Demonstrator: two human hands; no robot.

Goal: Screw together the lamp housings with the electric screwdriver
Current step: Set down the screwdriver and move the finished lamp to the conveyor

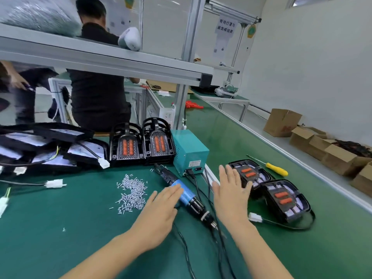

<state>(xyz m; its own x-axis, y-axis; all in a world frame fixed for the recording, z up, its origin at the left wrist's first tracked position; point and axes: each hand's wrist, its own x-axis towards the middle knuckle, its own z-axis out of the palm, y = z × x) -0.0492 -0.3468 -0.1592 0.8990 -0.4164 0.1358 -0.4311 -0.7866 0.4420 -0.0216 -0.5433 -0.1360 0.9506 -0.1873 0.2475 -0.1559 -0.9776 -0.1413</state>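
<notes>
Both hands (201, 200) flat, electric screwdriver (186, 195) between them — left fingers touching.

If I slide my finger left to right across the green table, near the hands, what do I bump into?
White plug → pile of screws → left hand → electric screwdriver → right hand → lamp housings.

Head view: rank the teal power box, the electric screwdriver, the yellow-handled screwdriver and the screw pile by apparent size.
1. Electric screwdriver, longest and nearest the camera.
2. Teal power box, bulkier, so the top order is unsure.
3. Screw pile.
4. Yellow-handled screwdriver.
</notes>
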